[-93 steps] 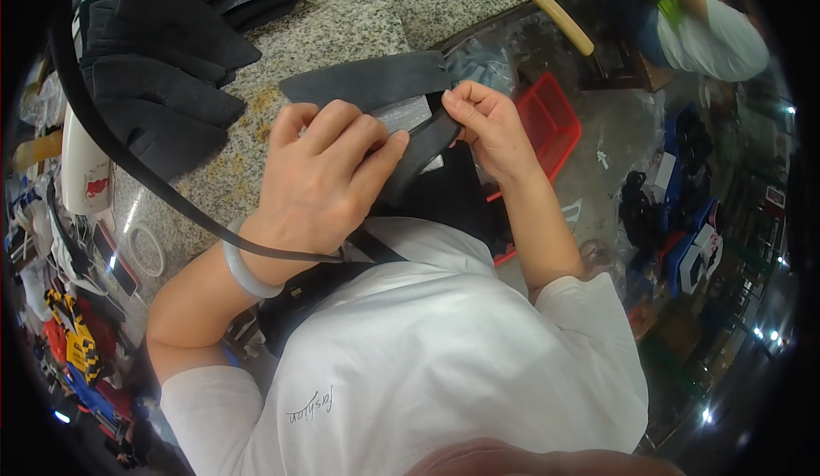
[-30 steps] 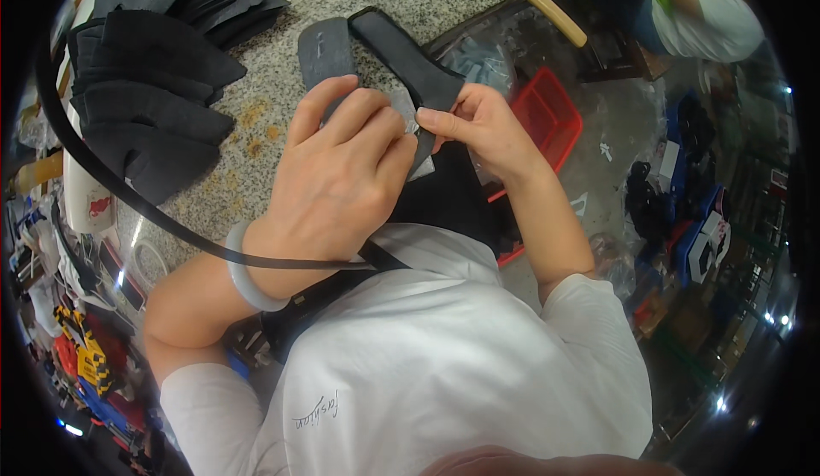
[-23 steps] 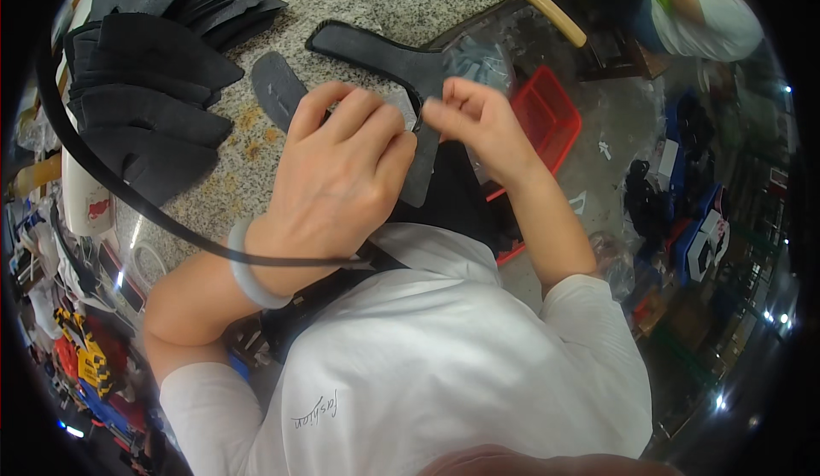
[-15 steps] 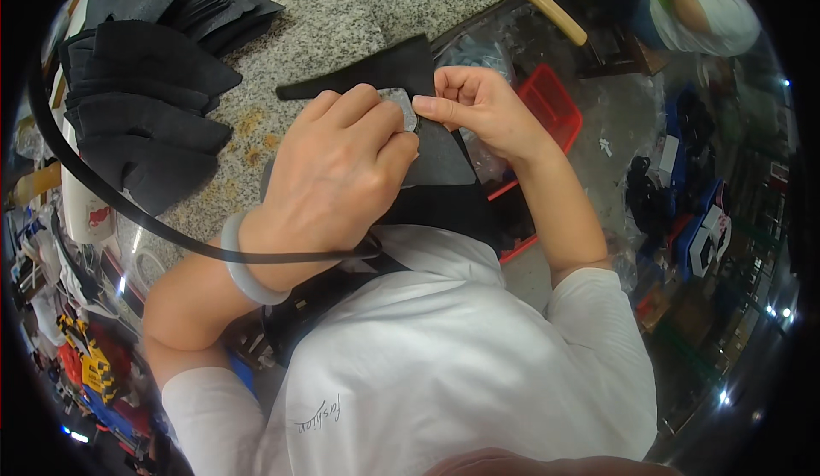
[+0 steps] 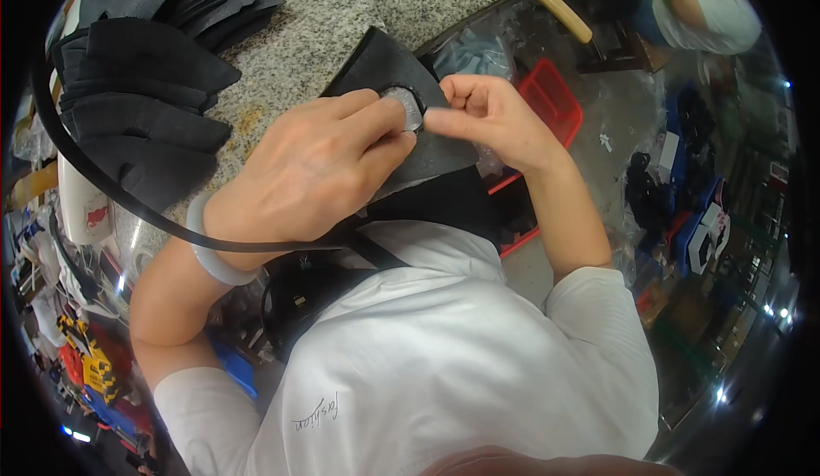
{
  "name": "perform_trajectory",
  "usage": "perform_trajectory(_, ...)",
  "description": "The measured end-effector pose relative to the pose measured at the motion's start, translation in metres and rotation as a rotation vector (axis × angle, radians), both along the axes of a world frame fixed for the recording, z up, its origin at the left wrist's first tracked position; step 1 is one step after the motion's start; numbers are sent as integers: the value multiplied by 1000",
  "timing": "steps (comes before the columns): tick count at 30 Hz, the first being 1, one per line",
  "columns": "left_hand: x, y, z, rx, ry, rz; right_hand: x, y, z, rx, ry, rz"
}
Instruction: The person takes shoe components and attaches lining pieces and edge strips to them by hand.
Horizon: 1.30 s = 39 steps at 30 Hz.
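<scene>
A dark grey-black sheet piece, perhaps leather or fabric, lies at the granite table's near edge, between my hands. My left hand is closed on a pale, rounded, translucent grey piece, pressed against the sheet with fingertips and thumb. A dark curved outline shows around this rounded piece. My right hand has its fingers curled and its thumb stretched toward the rounded piece, pinching the right side of the sheet. The fingertips underneath are hidden.
Stacks of similar black cut pieces lie on the granite table at left. A black cable arcs across my left wrist. A red crate sits below at right, near a curved wooden bar. Another person is at far right.
The black sheet has turned, its upper corner now pointing farther left. My left hand has shifted left and flattened, showing more of the rounded piece. My right hand has moved slightly right.
</scene>
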<state>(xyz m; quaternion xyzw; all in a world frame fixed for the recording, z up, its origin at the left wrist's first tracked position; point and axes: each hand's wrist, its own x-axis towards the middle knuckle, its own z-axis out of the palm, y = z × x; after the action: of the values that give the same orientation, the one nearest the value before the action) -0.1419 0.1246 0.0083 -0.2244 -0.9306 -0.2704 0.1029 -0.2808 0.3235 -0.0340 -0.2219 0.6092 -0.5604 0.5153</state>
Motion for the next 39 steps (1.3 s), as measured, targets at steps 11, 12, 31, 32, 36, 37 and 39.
perform_trajectory(11,6,-8,0,47,-57,-5,-8,7,-12,8,-139,52)
perform_trajectory(12,6,-8,1,47,-57,3,-10,11,-14,16,-135,37)
perform_trajectory(31,-2,2,2,35,-54,32,-7,68,-102,-19,-456,-100)
perform_trajectory(32,-3,3,1,33,-51,36,-2,69,-102,-3,-525,-129)
perform_trajectory(36,-10,5,-3,51,2,46,14,79,-114,56,-625,-166)
perform_trajectory(37,-13,3,-5,57,2,37,14,80,-113,57,-621,-162)
perform_trajectory(39,-14,0,-9,100,6,35,12,75,-97,153,536,-324)
